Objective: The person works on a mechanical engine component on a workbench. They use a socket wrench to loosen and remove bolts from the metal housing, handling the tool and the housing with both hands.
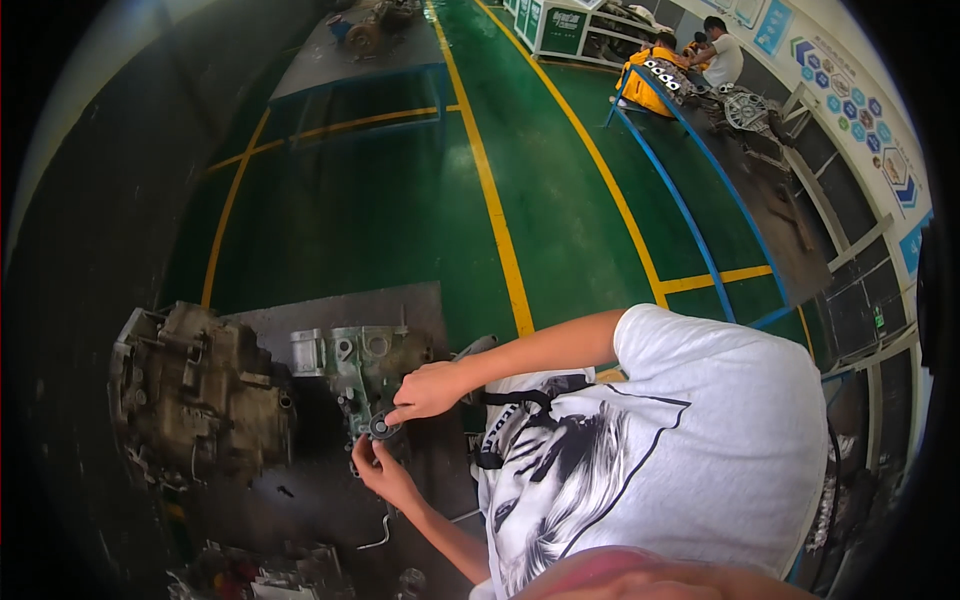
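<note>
On a dark metal bench top stands a grey-green metal gearbox casing (352, 375) with a paler cylindrical end. A small round dark part (381, 427) with a lighter centre sits at its near side. My right hand (430, 390) reaches over from above, fingers curled, with a digit pressed on the round part. From below, my left hand (388, 478) pinches at the part's lower edge with thumb and fingertips. Whether the part is loose or fixed to the casing, I cannot tell.
A larger brown gearbox housing (205, 395) stands left of the casing. A thin bent metal rod (376, 536) and a small dark piece (286, 491) lie on the bench top (410, 305). More metal parts (265, 570) are at the lower left. Two or more people (722, 55) work at a far bench.
</note>
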{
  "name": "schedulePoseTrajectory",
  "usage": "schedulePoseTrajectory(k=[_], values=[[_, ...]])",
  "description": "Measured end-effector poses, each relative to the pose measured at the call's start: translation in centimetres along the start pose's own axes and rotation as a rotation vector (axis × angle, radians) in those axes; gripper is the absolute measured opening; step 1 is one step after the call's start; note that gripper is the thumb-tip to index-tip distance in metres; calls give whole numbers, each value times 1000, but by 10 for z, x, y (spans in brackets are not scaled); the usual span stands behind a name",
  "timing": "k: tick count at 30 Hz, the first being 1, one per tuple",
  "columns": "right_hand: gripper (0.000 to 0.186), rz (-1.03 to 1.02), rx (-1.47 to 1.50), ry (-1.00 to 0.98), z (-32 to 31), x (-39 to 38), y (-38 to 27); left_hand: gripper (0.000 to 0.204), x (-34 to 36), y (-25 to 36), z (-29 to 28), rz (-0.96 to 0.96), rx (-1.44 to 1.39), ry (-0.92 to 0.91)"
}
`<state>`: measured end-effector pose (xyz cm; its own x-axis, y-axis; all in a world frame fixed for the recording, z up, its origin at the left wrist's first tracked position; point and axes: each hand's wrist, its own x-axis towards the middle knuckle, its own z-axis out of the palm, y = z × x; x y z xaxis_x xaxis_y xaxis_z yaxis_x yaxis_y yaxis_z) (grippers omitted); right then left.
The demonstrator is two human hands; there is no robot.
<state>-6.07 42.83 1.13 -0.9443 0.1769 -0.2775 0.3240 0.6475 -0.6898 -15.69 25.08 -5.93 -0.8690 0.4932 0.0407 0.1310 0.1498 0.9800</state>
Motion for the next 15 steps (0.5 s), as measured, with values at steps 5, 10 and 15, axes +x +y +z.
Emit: schedulePoseTrajectory(k=[5, 10, 15], values=[[74, 101, 72, -172, -4, 17, 6, 30, 3, -81, 10, -194, 10, -266], [76, 194, 216, -217, 3, 26, 15, 21, -17, -41, 52, -95, 202, -102], [73, -17, 15, -110, -15, 26, 1, 29, -16, -40, 51, 62, 517, 88]])
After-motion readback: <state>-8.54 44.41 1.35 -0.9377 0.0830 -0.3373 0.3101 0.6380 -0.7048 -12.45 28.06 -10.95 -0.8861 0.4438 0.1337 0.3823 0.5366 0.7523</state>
